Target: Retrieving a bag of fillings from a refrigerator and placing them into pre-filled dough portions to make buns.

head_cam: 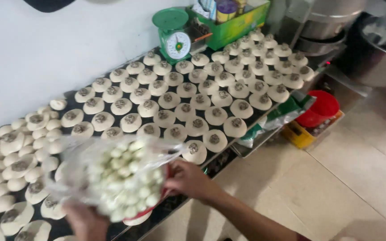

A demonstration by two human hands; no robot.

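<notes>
A clear plastic bag (121, 176) full of small pale green-white balls sits low in the head view, blurred by motion, over a red-rimmed bowl (141, 216). My left hand (86, 221) grips the bag from below at its near left side. My right hand (188, 178) holds the bag's right side next to the bowl's red rim. Behind them a dark worktop (211, 165) carries rows of flat white dough discs (215, 139), each topped with a dark lump of filling.
Plain dough balls (27, 147) pile at the left. A green kitchen scale (175, 38) and a green box (237, 22) stand at the back. A red bucket (320, 107), a yellow crate (298, 134) and steel pots (380, 49) sit at the right by the tiled floor.
</notes>
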